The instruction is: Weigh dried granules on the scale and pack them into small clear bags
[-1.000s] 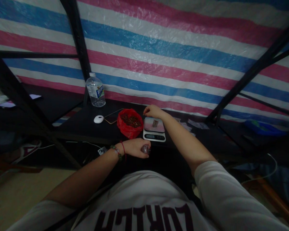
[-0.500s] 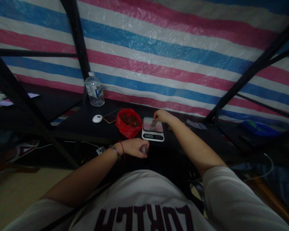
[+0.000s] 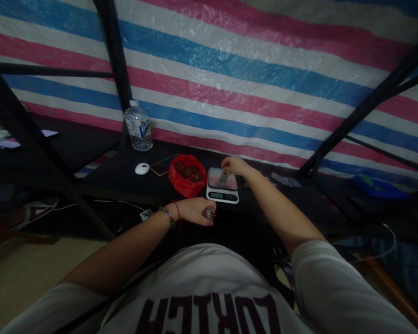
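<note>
My left hand [image 3: 199,211] is closed round a small dark, shiny packet [image 3: 209,214], just in front of the table edge. Over a white digital scale [image 3: 222,196], the fingertips of my right hand [image 3: 230,165] pinch a small clear bag [image 3: 224,176]. The bag hangs at the scale's plate; whether it rests there I cannot tell. Left of the scale stands an open red plastic bag [image 3: 186,186] holding many small brownish pieces. The scale's display is too small to read.
A clear bottle [image 3: 138,127] stands at the back left, with a white mouse-like object [image 3: 142,168] and a phone [image 3: 160,170] nearer. Flat clear bags [image 3: 286,180] lie right of my right hand. Dark metal posts frame the table [image 3: 107,178].
The view has shifted slightly. Both hands keep nearly the same places and holds, and the small bag still hangs from my right fingertips.
</note>
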{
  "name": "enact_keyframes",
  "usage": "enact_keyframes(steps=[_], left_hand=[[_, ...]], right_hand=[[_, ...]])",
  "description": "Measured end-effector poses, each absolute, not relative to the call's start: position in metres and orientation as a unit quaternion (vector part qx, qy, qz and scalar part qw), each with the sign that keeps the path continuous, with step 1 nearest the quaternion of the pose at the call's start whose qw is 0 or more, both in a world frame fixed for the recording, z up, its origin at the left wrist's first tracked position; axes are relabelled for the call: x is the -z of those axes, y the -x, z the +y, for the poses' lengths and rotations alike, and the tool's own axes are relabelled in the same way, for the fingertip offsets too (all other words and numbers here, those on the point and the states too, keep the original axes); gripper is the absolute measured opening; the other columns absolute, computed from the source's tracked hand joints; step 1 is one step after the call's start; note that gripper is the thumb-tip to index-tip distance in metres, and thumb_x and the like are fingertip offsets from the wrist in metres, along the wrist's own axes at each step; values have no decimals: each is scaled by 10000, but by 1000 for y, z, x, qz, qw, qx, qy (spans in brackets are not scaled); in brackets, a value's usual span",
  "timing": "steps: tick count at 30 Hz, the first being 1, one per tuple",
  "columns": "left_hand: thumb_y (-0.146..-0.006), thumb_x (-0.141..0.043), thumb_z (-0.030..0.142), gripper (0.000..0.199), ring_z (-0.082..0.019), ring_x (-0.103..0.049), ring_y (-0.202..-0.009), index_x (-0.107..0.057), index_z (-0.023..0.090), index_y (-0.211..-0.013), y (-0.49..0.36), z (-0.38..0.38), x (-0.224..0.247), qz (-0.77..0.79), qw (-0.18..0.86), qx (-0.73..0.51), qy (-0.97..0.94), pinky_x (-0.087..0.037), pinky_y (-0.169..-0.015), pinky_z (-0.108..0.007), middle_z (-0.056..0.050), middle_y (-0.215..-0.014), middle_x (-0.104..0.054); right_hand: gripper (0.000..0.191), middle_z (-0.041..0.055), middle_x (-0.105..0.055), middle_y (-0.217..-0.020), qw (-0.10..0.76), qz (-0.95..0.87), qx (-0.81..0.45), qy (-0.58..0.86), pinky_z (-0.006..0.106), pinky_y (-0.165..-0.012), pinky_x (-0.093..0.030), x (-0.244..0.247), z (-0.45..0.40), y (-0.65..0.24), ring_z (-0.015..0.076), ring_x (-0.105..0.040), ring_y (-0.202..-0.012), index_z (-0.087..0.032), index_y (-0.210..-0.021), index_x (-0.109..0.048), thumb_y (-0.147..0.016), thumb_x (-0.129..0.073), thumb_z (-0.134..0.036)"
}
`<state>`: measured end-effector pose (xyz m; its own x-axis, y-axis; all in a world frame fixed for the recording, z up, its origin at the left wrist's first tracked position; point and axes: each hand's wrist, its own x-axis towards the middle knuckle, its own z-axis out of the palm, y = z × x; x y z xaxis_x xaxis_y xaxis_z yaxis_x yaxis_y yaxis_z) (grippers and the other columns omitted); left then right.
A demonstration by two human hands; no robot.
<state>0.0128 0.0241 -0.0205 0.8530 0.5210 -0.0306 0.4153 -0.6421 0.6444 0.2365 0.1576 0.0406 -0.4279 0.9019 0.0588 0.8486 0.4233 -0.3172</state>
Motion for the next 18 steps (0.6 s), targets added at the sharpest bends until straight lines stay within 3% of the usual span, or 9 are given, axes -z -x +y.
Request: enact_keyframes(steps=[7,18], left_hand=[[-739,-682,349,260,-120,-585,-692,-576,188,-912,-13,24,21,249,343,-83,-902,-402,-595,-203,1,-814,-654],[-734,-691,333,255,-118,-582,-691,-575,184,-905,-14,23,18,258,342,-81,-900,-408,-602,-204,2,-810,-654]], right_hand=[[89,28,-703,-764,135,-836,-81,525,204,-605,-413,-41,157,-238,128,-616,-673,-141,-803,-699,-721,-677,-117],[159,51,-708,-796,232,-828,-87,503,226,-646,-426,-43,159,-257,145,-612,-705,-125,-838,-711,-818,-567,-189]])
